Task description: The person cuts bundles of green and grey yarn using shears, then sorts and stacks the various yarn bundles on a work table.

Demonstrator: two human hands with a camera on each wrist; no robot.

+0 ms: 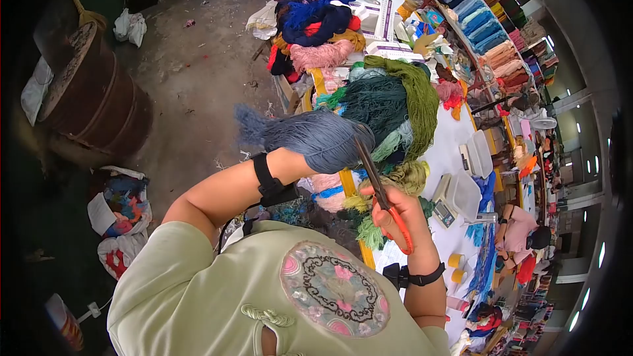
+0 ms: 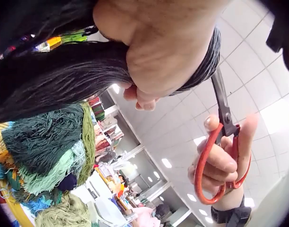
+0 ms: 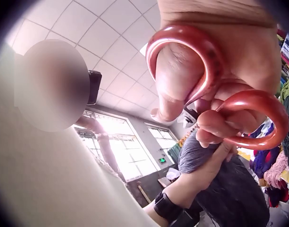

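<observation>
A long skein of grey-blue yarn (image 1: 310, 135) hangs over my left forearm and hand in the head view, its loose fringe towards the left. My left hand (image 2: 168, 56) grips the skein, with strands passing round it; in the head view the yarn hides most of that hand. My right hand (image 1: 405, 214) holds scissors (image 1: 373, 175) with red handles, thumb through one loop and fingers through the other (image 3: 272, 118). The dark blades point at the looped right end of the skein and overlap it in the head view.
A long table (image 1: 455, 138) bears heaps of dark green yarn (image 1: 376, 102), olive yarn (image 1: 419, 105) and blue yarn (image 1: 316, 16). Clear plastic boxes (image 1: 465, 194) stand there. A rusty barrel (image 1: 99, 99) and yarn-filled bags (image 1: 125, 204) are on the floor. Another person (image 1: 521, 234) sits farther off.
</observation>
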